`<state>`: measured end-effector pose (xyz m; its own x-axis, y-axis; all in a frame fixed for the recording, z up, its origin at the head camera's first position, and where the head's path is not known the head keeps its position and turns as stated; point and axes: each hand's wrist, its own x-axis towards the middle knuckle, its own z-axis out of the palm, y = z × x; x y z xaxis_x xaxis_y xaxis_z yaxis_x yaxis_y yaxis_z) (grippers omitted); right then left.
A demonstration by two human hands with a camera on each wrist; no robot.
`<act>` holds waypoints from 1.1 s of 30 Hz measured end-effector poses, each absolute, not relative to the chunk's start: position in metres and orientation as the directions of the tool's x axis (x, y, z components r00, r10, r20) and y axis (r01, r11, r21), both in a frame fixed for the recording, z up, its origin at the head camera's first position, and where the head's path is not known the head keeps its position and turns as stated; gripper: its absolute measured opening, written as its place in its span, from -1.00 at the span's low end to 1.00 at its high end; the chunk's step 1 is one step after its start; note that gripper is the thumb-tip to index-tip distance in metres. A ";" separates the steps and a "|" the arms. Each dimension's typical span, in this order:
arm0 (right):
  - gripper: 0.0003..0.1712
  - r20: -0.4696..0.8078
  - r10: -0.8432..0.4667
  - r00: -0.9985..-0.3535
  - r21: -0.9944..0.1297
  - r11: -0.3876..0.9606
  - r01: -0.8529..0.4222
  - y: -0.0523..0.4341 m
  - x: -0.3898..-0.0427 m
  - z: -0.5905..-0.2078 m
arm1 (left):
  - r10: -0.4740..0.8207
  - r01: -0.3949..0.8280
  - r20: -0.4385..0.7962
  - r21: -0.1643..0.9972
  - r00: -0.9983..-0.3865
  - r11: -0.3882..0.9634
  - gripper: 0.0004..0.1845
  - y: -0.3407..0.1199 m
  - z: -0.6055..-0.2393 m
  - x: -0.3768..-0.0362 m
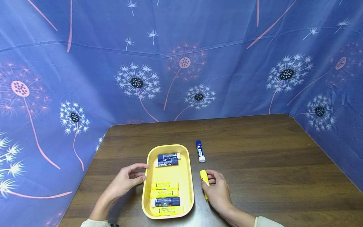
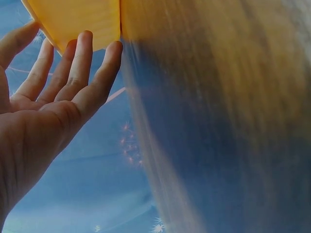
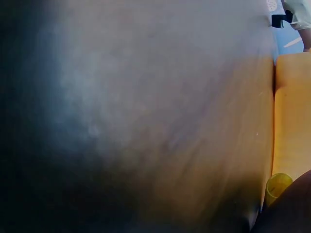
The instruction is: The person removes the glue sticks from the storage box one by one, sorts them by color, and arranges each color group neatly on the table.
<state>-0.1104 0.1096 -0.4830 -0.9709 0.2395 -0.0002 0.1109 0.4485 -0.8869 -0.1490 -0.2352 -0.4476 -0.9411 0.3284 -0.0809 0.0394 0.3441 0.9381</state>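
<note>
My right hand [image 1: 219,192] grips a yellow glue stick [image 1: 203,175] beside the tray; in the right wrist view only the end of that glue stick [image 3: 278,185] shows. The fingertips of my left hand [image 1: 124,180] touch the left wall of the yellow tray [image 1: 170,175], and the left wrist view shows those fingers fairly straight against the tray [image 2: 80,22]. Inside the tray, two blue glue sticks [image 1: 167,162] lie at the far end. Yellow glue sticks [image 1: 165,193] and one blue glue stick [image 1: 165,201] fill the near end.
Another blue glue stick [image 1: 200,152] with a white end lies on the table, to the right of the tray. The brown wooden table [image 1: 269,164] reaches back to a blue curtain [image 1: 227,63] with dandelion prints.
</note>
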 end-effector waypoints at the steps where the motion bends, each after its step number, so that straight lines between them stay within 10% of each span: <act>1: -0.48 0.006 0.237 -0.971 -0.882 0.459 0.107 0.109 -0.111 -0.483 | 0.329 0.039 -0.082 0.938 -0.941 0.344 -0.50 -0.235 -0.448 -0.149; 23: -0.47 0.042 0.213 -0.976 -0.865 0.497 0.071 0.110 -0.111 -0.484 | 0.316 0.050 -0.071 0.933 -0.946 0.357 -0.49 -0.235 -0.449 -0.147; 33: -0.33 -0.171 0.202 -0.964 -0.970 0.136 0.201 0.126 -0.129 -0.462 | 0.329 0.055 -0.065 0.937 -0.942 0.344 -0.48 -0.235 -0.449 -0.146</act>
